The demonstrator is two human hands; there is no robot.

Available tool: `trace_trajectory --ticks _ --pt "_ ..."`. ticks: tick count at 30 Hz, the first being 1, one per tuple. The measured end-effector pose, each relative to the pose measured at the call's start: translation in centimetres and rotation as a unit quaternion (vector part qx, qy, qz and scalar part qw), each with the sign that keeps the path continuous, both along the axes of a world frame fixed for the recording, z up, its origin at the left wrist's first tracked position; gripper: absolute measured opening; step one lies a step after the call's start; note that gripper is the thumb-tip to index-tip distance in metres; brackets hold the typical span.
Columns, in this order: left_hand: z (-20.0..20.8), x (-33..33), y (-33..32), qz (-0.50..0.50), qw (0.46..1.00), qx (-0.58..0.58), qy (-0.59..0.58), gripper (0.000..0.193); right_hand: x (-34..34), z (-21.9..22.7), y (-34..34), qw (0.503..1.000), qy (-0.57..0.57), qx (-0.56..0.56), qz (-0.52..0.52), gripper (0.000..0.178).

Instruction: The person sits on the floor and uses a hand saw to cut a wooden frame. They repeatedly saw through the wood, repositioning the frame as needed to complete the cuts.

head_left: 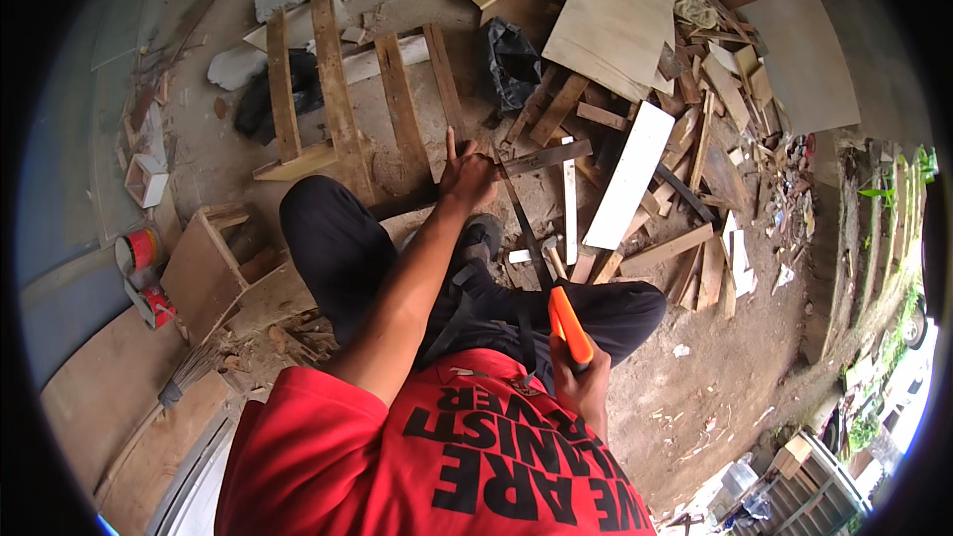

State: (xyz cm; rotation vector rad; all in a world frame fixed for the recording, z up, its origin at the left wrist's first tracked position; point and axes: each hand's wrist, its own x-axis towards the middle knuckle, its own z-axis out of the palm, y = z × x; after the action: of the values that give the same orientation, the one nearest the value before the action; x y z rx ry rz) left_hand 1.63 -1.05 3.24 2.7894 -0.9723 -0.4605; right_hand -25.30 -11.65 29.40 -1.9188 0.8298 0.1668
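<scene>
My right hand (584, 377) is closed round the orange handle of a handsaw (566, 313), low by my right thigh. From there its dark blade runs up and away, its far end beside my left hand (469, 175). That hand grips a short brown strip of wood (548, 157), which sticks out to the right past the blade. One finger of the left hand points away from me, near the end of a longer plank (444, 79). Whether the saw teeth have cut into the strip, I cannot tell.
A hammer (554, 256) lies between my legs, near a white board (630, 174). Scrap wood (695, 258) is heaped on the right beneath a large pale panel (615, 15). Slatted planks (333, 79) lie at the far left. An open wooden box (213, 263) and red cans (144, 253) stand left.
</scene>
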Motion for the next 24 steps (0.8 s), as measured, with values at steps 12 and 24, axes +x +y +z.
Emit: trace_trajectory --ticks 12,24 --pt "-0.3 -0.4 0.0 0.021 0.997 -0.065 -0.029 0.015 9.4 -7.2 -0.2 0.995 -0.019 -0.059 0.074 0.027" --pt "0.0 0.1 0.4 0.035 0.998 -0.019 0.039 0.013 -1.4 0.4 -0.1 0.991 0.107 -0.061 0.047 0.017"
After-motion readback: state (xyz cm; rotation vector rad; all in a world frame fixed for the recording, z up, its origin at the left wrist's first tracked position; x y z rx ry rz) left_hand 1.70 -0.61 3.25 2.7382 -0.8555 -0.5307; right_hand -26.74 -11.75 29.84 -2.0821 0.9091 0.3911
